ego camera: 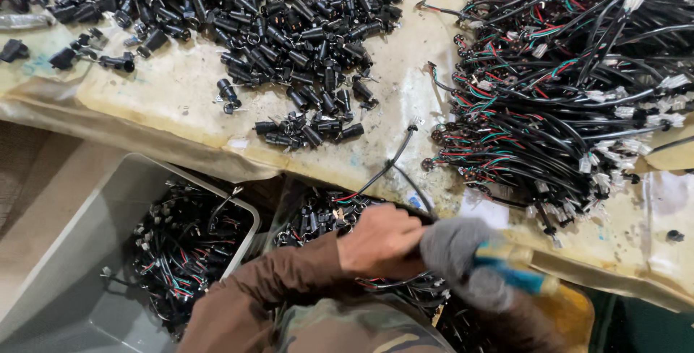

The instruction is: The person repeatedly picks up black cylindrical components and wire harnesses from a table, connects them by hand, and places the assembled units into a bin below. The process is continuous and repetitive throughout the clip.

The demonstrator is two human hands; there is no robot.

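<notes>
The bare left hand [379, 241] is curled at the near edge of the table [181, 85], its fingers folded together around a thin black cable [394, 161] that runs up from the hand across the table's pale, stained top. The right hand [463, 255], in a grey glove, sits just beside the left, touching it, and is blurred; its fingers are wrapped round a tool with a blue handle [517, 270] that points away to the right. Whether the tool's tip meets the cable cannot be told. Above the hands lies a wide heap of small black connectors [289, 28], with a few strays nearer the table edge. To the right spreads a tangle of finished wire harnesses [564, 85], black with red and green strands and white tags. Below the table edge, left of the brown sleeve [267, 288], stands a grey bin [79, 252] holding more harnesses, and another pile of them lies under the hands.
</notes>
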